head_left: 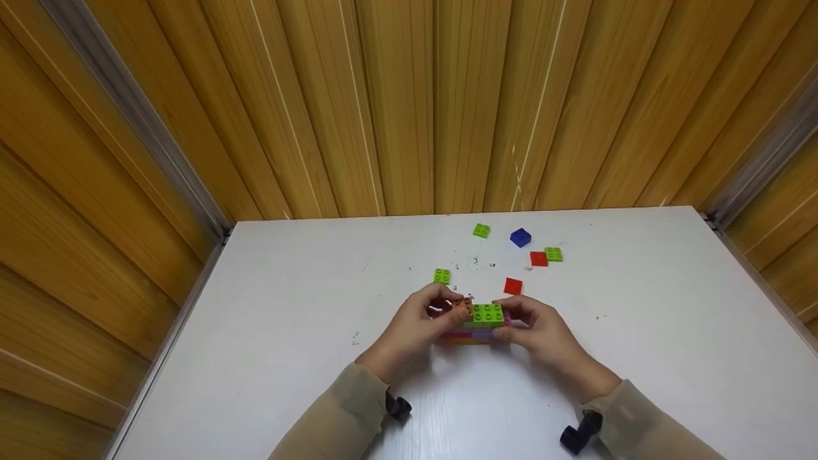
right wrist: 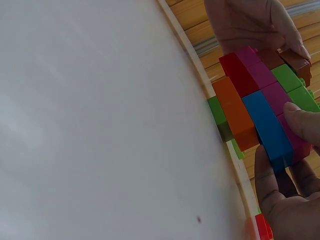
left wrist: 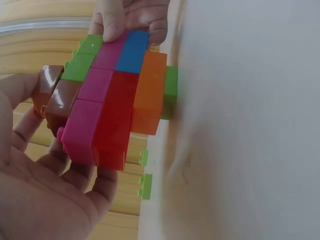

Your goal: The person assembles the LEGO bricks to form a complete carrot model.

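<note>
Lying between left fingers (left wrist: pixel 106 187) and right fingers (right wrist: pixel 268 184), multicoloured brick stack (left wrist: pixel 114 100)

- Head view: above and behind the left hand (head_left: pixel 415 326) and right hand (head_left: pixel 542 329), facing forward and down, farthest off; covers the tabletop (head_left: pixel 300 287) around them.
- Left wrist view: close beside the left hand, facing the right hand.
- Right wrist view: close beside the right hand, facing the left hand.
- Both wrist views share the brick stack (left wrist: pixel 107 95) between the hands.
</note>
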`<state>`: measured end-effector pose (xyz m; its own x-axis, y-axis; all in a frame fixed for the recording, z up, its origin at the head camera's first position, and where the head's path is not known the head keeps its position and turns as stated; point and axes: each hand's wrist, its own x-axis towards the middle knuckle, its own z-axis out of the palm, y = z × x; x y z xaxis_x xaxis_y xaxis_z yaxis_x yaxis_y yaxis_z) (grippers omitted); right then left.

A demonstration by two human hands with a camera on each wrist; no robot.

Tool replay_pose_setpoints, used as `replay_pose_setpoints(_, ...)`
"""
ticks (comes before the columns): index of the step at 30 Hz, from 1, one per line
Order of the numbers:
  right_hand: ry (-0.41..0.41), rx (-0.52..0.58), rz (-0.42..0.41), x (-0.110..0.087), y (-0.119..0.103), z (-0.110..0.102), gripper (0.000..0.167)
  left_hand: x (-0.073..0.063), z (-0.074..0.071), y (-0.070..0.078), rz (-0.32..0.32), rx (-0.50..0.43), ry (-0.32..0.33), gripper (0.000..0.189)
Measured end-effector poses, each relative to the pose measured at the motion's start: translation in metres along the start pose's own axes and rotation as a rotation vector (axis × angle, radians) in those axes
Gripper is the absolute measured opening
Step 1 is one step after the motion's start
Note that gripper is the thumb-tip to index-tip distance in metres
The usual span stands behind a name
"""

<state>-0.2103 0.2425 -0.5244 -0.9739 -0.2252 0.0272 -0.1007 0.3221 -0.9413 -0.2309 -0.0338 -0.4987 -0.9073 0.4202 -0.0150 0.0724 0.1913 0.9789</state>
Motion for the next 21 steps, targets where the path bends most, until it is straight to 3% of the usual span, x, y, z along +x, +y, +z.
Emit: replay_pose_setpoints(21, -0.008, -0.009, 0.005, -0.0023, -0.0049, -0.0023, 0.045, 0.0015, 0.0037, -0.0027, 0.014, 0.015, 0.003, 0.029)
